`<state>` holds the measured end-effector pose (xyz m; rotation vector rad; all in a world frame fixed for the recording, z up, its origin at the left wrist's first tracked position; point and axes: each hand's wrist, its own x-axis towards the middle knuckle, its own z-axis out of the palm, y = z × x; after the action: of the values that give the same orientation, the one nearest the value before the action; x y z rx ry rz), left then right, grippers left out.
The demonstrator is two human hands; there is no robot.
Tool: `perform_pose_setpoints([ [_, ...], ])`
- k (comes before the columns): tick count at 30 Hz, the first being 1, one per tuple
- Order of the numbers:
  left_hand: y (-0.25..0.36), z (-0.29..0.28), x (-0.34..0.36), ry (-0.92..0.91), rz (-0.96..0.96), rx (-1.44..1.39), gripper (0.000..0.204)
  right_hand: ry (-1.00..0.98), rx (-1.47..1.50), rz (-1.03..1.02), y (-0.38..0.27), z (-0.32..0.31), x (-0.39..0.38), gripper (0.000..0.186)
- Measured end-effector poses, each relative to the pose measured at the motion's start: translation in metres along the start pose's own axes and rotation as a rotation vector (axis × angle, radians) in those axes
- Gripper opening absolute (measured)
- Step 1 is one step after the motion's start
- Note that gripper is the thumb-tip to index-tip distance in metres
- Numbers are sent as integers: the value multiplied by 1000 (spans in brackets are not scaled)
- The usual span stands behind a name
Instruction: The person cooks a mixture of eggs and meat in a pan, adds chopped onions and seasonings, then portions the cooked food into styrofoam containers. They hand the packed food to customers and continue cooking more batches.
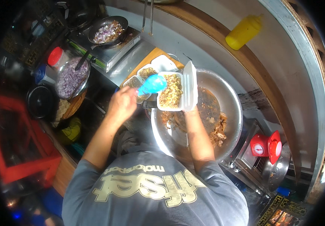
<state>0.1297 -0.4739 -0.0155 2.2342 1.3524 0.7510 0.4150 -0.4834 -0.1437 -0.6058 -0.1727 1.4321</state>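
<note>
The left hand [123,101] had its grip closed round the handle of a blue spoon [153,83], whose bowl sat at the left edge of an open white foam box [190,84]. Chopped, yellowish food [171,92] filled the box — its lid stood raised on the right. The right hand [191,110] was at the box's lower edge, mostly hidden; whether its grip was clamped could not be told. Behind lay a metal basin [234,98] with brown meat pieces [218,132] — more food-filled containers [129,80] stood left of the box.
</note>
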Motion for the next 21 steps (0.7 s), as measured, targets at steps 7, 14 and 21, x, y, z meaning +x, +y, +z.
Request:
perform_pose_setpoints([
  [7, -38, -3, 53, -198, 313, -16, 18, -34, 27, -45, 19, 17, -1, 67],
  [14, -118, -50, 75, 239, 132, -140, 21, -112, -158, 13, 12, -11, -9, 61],
  [21, -121, 13, 28, -134, 172, -258, 21, 355, -211, -330, -35, -33, -95, 67],
])
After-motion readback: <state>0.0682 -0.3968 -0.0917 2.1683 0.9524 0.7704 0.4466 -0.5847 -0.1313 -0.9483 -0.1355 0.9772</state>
